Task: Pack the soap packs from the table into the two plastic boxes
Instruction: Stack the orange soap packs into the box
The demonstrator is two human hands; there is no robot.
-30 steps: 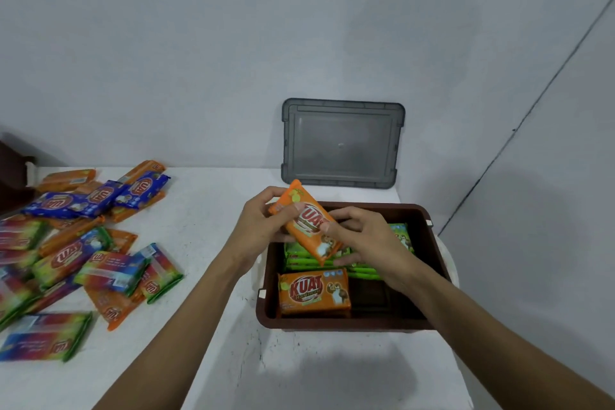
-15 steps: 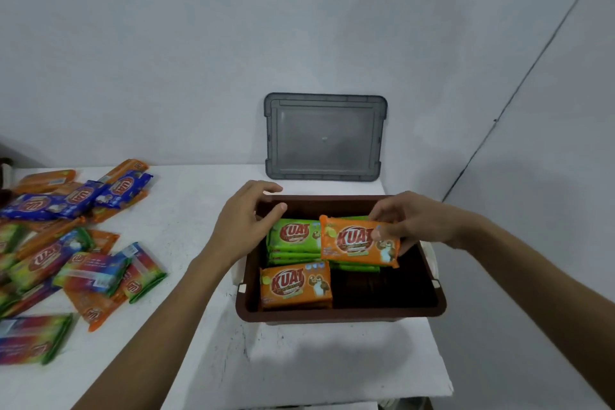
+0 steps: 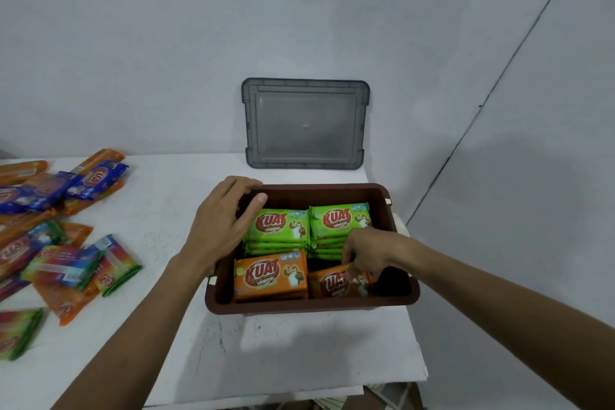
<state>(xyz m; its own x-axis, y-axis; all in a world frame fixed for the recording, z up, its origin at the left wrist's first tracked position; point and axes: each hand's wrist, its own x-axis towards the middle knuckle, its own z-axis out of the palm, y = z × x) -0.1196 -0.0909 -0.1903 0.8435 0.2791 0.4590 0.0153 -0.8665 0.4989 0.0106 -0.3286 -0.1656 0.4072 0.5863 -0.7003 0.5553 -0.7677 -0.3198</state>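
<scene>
Fingers of right hand are pinched on an orange soap pack, low in the near-right corner of the brown box. The pack looks tilted, not seated flat. Left hand lies relaxed on the box's far-left rim with the thumb hanging over the inside, holding nothing and steadying the box.

Step, as I read it: placing this pack, release not yet done. Next move: press it flat beside the other orange pack in the near-left quarter, let go, and lift straight up.

Box fill: two green stacks fill the far half, side by side. The orange ones in the near half sit lower, so there's room to stack there.

Room and edges:
- Right of the box: the table ends just beside the box wall, so no set-down space there.
- Left of the box: bare table, then the loose packs well apart from it. The next reach goes that way, probably with the left hand.
- Behind the box: grey lid leans on the wall, close to the far rim. Don't shove the box back.
- The near rim is close to my right wrist, so I need to clear it on exit.

Second box isn't in view.
</scene>
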